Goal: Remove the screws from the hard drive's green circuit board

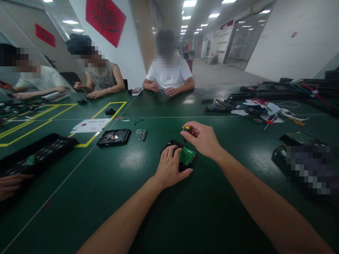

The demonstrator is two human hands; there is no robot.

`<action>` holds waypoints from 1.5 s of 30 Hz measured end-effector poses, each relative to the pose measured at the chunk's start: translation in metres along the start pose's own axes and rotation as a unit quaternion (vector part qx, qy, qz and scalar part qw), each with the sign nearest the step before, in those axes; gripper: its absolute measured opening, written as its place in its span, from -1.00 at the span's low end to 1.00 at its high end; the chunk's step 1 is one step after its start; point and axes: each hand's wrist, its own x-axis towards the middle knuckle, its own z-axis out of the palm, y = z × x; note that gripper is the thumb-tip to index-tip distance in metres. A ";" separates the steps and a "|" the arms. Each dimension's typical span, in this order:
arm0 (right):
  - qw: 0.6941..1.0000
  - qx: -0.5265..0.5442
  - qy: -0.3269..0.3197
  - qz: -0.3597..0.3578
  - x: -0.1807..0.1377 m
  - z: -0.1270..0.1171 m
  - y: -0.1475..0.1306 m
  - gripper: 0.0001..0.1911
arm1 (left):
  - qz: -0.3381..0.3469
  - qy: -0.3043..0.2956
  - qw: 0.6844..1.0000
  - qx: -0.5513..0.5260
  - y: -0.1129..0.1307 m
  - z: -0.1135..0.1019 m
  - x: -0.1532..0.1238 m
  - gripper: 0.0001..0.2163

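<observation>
A black hard drive with a green circuit board [187, 156] on its upper face lies on the table in front of me. My left hand [170, 164] grips it, fingers over its left part and thumb along the near side. In my right hand [203, 138] is a small screwdriver [188, 129] with a yellow-and-black handle, held upright at the far edge of the drive. Its tip is too small to make out. To the left are a loose circuit board [141, 134] and a black drive casing [114, 137] with small pieces in it.
On the green table [132, 197], a white paper sheet [91, 125] and a long black tray [39, 155] lie left. Cables, tools and a red screwdriver [269, 122] are at right. Several people sit across; another person's hand [12, 185] shows at the left edge.
</observation>
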 end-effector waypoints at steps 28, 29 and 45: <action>0.997 0.036 -0.073 -0.001 -0.006 -0.008 -0.017 -0.70 | 0.007 0.006 1.000 -0.003 -0.002 0.003 0.000 -0.24; 0.996 0.048 -0.077 0.006 -0.006 -0.008 -0.016 -0.70 | 0.008 0.006 1.000 -0.004 -0.002 0.003 0.000 -0.23; 0.989 0.107 -0.091 0.037 -0.004 -0.006 -0.015 -0.78 | 0.010 0.007 1.000 0.004 0.000 0.002 0.000 -0.24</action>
